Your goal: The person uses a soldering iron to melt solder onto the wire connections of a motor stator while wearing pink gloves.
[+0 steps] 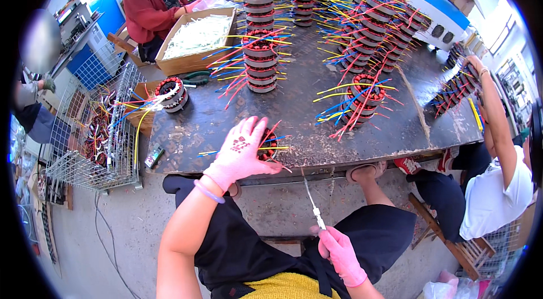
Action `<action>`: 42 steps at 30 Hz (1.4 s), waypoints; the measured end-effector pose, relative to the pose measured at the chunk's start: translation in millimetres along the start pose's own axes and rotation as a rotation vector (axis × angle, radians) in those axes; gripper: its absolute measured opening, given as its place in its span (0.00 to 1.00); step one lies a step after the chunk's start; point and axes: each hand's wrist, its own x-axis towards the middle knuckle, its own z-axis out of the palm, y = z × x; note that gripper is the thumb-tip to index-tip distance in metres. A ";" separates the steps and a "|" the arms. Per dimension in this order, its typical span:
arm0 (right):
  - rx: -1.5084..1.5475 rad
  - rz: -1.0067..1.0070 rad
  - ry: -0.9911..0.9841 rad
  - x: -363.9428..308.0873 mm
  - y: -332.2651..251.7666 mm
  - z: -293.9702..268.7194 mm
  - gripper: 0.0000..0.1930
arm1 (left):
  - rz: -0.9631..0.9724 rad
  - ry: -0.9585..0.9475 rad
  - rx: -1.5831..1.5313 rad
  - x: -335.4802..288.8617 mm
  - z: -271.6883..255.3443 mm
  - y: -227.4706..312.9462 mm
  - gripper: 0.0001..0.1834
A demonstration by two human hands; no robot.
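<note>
My left hand (243, 149), in a pink glove, grips a small motor stator (268, 143) at the table's front edge, its thumb reaching across the near side. Red, blue and yellow wires stick out of the stator; the glove hides its left part. Below the edge, over my lap, my gloved right hand (342, 254) is closed on a slender white-handled tool (319, 217). A thin pale shaft or strand runs from it up toward the table edge; I cannot tell which.
Stacked stators (260, 64) stand farther back on the dark table (226, 124). Another stator (362, 98) sits at right, one with white lacing (171, 94) at left. A cardboard box (198, 39) holds white pieces. A wire basket (93, 141) stands left. Co-workers sit at far left and right.
</note>
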 end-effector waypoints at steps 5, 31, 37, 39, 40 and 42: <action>0.000 0.060 -0.014 3.7 2.6 0.4 0.18 | -0.002 -0.071 0.006 -3.7 -14.3 -10.0 0.57; -0.032 -0.015 -0.059 18.2 12.8 9.7 0.19 | 0.098 -0.021 -0.100 2.9 -14.2 -16.5 0.54; -0.131 -0.044 -0.043 21.0 15.1 9.4 0.18 | 0.081 -0.036 -0.097 3.9 -13.5 -17.7 0.54; -0.102 -0.040 -0.051 20.4 13.6 10.2 0.18 | 0.082 -0.029 -0.084 2.9 -13.3 -18.4 0.54; -0.088 -0.039 -0.052 20.2 13.2 10.2 0.18 | 0.085 -0.026 -0.079 2.9 -12.7 -18.5 0.55; -0.121 -0.047 -0.053 21.0 15.7 8.0 0.18 | 0.086 -0.026 -0.078 3.0 -13.0 -17.7 0.55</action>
